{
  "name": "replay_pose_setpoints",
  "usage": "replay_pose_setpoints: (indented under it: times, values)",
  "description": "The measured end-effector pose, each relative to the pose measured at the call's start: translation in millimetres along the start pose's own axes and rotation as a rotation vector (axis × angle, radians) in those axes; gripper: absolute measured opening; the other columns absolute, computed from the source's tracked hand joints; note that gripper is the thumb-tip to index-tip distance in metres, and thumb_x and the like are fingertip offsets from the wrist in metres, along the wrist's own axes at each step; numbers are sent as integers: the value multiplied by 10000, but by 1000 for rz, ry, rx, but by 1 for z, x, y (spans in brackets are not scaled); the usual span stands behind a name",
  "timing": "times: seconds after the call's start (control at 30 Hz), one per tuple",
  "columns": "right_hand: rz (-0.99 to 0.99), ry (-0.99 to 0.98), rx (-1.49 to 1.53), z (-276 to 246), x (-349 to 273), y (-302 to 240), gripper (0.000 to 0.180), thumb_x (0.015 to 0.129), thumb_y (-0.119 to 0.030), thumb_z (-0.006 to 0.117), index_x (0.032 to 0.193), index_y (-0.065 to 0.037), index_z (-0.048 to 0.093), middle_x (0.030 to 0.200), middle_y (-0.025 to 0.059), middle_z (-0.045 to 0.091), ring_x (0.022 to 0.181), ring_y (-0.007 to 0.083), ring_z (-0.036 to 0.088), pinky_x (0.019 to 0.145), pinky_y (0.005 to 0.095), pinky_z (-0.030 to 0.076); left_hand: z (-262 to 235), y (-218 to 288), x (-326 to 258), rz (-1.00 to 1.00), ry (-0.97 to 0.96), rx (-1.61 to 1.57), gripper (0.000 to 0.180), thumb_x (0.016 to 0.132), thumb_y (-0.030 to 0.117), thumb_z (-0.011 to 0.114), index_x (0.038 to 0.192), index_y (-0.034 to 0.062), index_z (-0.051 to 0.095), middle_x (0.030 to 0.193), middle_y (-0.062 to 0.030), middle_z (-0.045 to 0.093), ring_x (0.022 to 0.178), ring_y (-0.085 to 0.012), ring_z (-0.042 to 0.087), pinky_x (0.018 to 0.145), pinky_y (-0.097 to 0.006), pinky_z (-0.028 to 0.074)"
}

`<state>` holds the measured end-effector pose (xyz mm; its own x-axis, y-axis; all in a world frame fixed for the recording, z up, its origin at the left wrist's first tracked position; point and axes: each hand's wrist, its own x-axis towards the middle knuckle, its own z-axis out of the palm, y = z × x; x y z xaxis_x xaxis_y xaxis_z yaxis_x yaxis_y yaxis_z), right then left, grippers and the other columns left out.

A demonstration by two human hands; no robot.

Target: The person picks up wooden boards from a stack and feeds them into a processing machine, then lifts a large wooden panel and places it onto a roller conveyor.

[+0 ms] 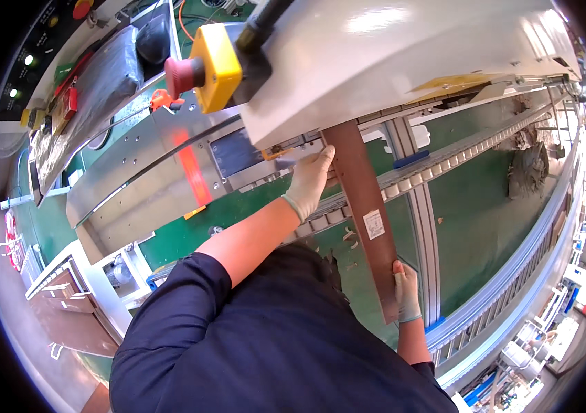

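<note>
A long brown board (364, 186) with a white label near its middle stretches from the machine's edge back toward my body. Its far end meets the underside of a big pale machine cover (403, 62). My left hand (312, 180), in a pale glove, grips the board's left edge close to that far end, thumb on top and the other fingers partly hidden. My right hand (407, 289), gloved too, is closed around the right edge near the board's close end, thumb lying on the top face. The board crosses over a roller track (403, 182).
A yellow box with a red stop button (214, 67) juts out at upper left. Beyond it lies a metal machine table (134, 186) with an orange-red stripe. A roller conveyor rail (506, 296) curves along the right. Scraps lie on the green floor (475, 241). Brown panels (69, 313) stand at lower left.
</note>
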<state>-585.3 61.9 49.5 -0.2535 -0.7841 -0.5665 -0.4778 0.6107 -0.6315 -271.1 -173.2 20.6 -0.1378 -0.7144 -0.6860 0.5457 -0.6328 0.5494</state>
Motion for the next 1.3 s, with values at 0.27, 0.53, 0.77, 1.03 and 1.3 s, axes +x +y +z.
replay_pose_setpoints:
  times: [0.27, 0.53, 0.77, 1.03, 1.3]
  values:
    - [-46, 207, -95, -70, 68, 36, 578, 1024, -509, 653, 912, 57, 668, 739, 81, 602, 759, 190, 559, 709, 379, 471, 65, -24, 65, 45, -125, 201, 452, 1086, 413, 575, 1293, 14, 611, 1206, -112, 720, 1003, -235, 727, 833, -347, 579]
    - [-756, 850, -535, 26, 99, -108, 412, 815, -201, 810, 1191, -79, 696, 1312, 164, 654, 1268, 385, 573, 1108, 502, 417, 0, -44, -25, 477, -403, 1042, 477, 1056, 295, 554, 1383, -50, 578, 1299, -236, 686, 1153, -331, 686, 994, -403, 527]
    - [-1110, 62, -521, 205, 50, -180, 254, 931, -361, 680, 1039, -146, 761, 941, 82, 759, 947, 348, 706, 932, 481, 519, -140, 1, -112, 331, -310, 1498, 454, 964, 470, 658, 1241, 113, 701, 1160, -217, 713, 1093, -412, 679, 932, -466, 543]
    - [-1000, 10, -556, 255, 16, -195, 114, 869, -253, 745, 869, -144, 778, 800, 118, 735, 752, 357, 714, 699, 445, 555, -340, 22, -269, 330, 229, 1662, 696, 919, 624, 636, 1304, 46, 681, 1118, -201, 727, 1046, -391, 698, 911, -496, 543]
    - [-1227, -238, -685, 363, -61, -226, 345, 1032, -392, 613, 918, -92, 742, 843, 150, 723, 768, 377, 701, 678, 454, 543, -502, -34, -334, 327, 609, 979, 445, 1039, 403, 561, 1275, 52, 699, 1224, -192, 729, 1172, -372, 680, 1037, -433, 524]
